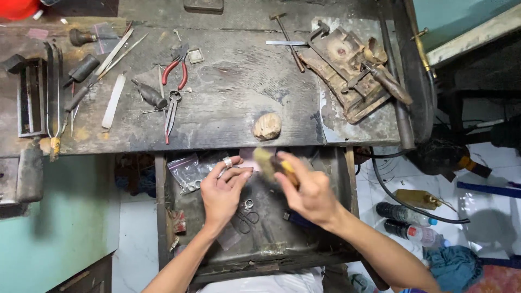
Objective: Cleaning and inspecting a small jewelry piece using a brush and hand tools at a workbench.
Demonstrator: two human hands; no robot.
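Observation:
My left hand (221, 190) pinches a small silver ring (228, 162) between thumb and fingertips, above an open drawer tray (179, 239). My right hand (306, 187) grips a brush (267, 161) with pale bristles and a yellow-and-dark handle; the bristles are blurred, just right of the ring. Both hands hover over the drawer, below the front edge of the worn wooden workbench (233, 92).
In the drawer lie small scissors (247, 217), another ring (248, 204) and clear plastic bags (187, 171). On the bench: red-handled pliers (176, 70), shears (171, 111), files, a hammer (287, 32), a rusty metal fixture (347, 68), a rounded wooden block (267, 126). Bottles (404, 214) stand on the floor at right.

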